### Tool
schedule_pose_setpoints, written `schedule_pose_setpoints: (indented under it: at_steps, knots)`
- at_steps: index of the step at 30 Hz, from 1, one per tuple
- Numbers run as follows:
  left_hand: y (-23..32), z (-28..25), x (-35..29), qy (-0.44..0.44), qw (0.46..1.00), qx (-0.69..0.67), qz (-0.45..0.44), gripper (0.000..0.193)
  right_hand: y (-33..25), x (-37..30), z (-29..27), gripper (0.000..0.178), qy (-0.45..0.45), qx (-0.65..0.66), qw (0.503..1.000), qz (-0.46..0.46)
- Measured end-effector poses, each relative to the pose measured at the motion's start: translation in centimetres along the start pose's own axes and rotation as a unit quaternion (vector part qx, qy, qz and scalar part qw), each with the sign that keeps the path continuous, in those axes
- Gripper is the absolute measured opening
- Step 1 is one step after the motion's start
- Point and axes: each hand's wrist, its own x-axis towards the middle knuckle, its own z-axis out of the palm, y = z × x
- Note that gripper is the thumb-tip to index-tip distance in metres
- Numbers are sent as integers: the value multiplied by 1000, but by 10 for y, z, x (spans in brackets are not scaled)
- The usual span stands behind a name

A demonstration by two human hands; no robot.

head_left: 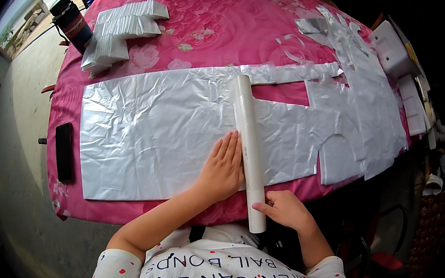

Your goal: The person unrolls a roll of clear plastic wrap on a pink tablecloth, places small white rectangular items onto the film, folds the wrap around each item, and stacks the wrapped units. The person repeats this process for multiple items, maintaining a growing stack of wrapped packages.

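Note:
A wide, creased sheet of silvery-white plastic (151,135) lies flat on the table, with cut-out strips at its right end. Across it, running away from me, rests a long white plastic pipe (248,136) whose near end juts past the table's edge. My left hand (224,166) lies flat on the plastic, fingers stretched out together, their tips against the pipe's left side. At the pipe's near end, my right hand (288,209) has its thumb on top and its fingers curled at the right side. What the pipe's underside touches is hidden.
A pink flowered cloth (221,20) covers the table. Folded white plastic bundles (126,27) sit far left beside a dark flask (72,24). A black phone (64,153) lies at the left edge. Plastic scraps (373,101) and white containers (393,48) are at right.

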Motion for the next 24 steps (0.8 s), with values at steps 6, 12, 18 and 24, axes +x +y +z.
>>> schedule_pose_setpoints:
  at_steps: [6, 12, 18, 24]
  knots:
    - [1, -3, 1, -1, 1000, 29, 0, 59, -39, 128, -56, 57, 146, 68, 986, -49]
    - [3, 2, 3, 20, 1000, 19, 1, 60, -27, 240, -98, 44, -4, 698, 710, -96]
    - [1, 1, 0, 16, 1000, 26, -2, 59, -16, 224, -182, 39, 182, 807, 501, -254]
    - [2, 3, -1, 23, 999, 36, -3, 59, -83, 141, -198, 37, 243, 636, 623, -385]
